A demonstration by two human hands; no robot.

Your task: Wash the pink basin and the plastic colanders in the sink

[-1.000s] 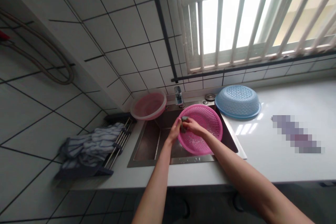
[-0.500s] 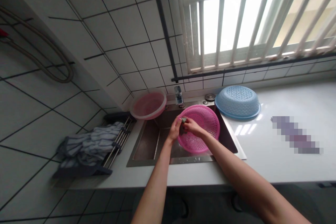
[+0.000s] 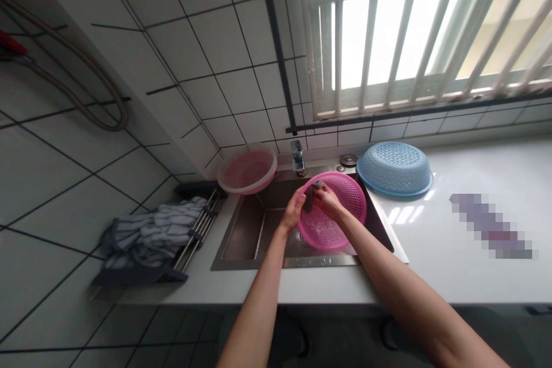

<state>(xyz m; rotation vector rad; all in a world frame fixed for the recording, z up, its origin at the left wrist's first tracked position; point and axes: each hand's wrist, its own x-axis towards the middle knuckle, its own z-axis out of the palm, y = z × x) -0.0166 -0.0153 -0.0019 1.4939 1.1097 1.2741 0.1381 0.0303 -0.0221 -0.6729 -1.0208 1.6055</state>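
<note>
A pink plastic colander (image 3: pixel 345 230), full of small holes, stands tilted in the steel sink (image 3: pixel 245 236). My left hand (image 3: pixel 294 213) is closed on the colander's left rim, thumb on the near side. Inside it, my right hand (image 3: pixel 328 201) pinches a small grey-green cloth (image 3: pixel 309 200), part of which hangs down between my two hands against the colander's wall. The fingertips of my right hand are partly hidden by the cloth.
Behind the sink stands a faucet (image 3: pixel 297 156). A pink basin (image 3: pixel 248 172) sits at the back left corner, and an upturned blue basket (image 3: pixel 394 168) on the counter at right. Striped cloth (image 3: pixel 155 233) lies on a rack (image 3: pixel 196 236) at left. A blurred-out item (image 3: pixel 491 227) lies far right.
My right hand has moved a little right and away from my left with the cloth, more of which now shows. The left hand stays at the rim. The view has shifted slightly.
</note>
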